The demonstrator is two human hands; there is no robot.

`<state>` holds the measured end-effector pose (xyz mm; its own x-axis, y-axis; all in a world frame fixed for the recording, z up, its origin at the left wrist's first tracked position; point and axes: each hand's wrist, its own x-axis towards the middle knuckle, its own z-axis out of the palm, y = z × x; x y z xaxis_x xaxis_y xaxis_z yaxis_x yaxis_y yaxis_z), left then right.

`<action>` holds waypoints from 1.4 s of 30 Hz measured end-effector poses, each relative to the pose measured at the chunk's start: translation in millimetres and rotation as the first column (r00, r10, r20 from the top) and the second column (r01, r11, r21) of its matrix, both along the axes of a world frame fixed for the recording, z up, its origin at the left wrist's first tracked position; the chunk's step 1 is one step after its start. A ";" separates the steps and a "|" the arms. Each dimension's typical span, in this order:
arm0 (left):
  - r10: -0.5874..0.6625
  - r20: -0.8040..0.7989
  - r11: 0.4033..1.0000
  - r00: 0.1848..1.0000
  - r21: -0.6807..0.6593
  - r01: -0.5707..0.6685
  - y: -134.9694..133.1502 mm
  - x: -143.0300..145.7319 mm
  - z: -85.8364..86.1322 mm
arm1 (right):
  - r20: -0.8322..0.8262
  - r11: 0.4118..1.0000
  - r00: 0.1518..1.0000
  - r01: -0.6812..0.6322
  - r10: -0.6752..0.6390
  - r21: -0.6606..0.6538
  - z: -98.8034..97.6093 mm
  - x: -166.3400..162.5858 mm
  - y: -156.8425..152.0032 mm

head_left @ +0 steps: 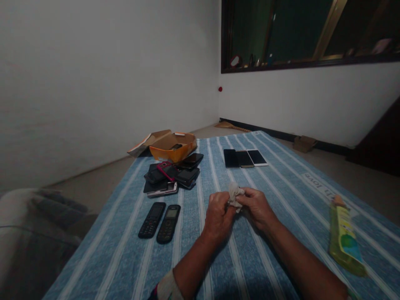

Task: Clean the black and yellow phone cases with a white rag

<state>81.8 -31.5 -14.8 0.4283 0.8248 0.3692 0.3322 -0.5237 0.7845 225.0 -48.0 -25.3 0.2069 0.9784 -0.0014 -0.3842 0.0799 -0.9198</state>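
Note:
Between both hands is a crumpled whitish tissue or cloth [235,196], above the middle of the table. My left hand [218,214] has its fingers closed on the left side of it. From the right, my right hand [258,207] pinches the same crumpled piece between thumb and fingers. Whether anything is wrapped inside it is hidden. To the left of my hands lie two keypad phones, a black one [152,220] and another with a greyish screen [168,223]. Beyond my hands, three smartphones [245,158] lie side by side.
A heap of phones [171,175] lies at the back left, before an open orange cardboard box [171,152]. On the right a yellow-green bottle [346,241] lies on its side. A striped blue cloth [125,208] covers the table. Walls stand behind and to the left.

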 end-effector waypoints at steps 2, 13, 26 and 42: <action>0.006 -0.022 1.000 1.000 -0.021 -0.006 3.7 -1.5 1.5 | 0.041 0.999 0.999 -0.036 0.035 0.033 1.6 1.3 -0.5; -0.055 0.324 0.865 0.945 -0.456 0.207 15.4 1.7 -3.4 | 0.152 0.983 0.971 0.185 -0.183 -0.001 4.1 8.0 5.1; 0.054 -0.197 0.998 0.979 0.025 -0.050 25.7 -54.0 -26.8 | 0.911 0.881 0.010 -0.252 -0.412 0.401 -32.1 -19.7 -14.1; -0.007 -0.254 1.000 0.967 0.000 0.007 22.9 -58.1 -33.4 | 0.908 0.872 0.118 -0.255 -0.401 0.418 -40.8 -30.4 -7.4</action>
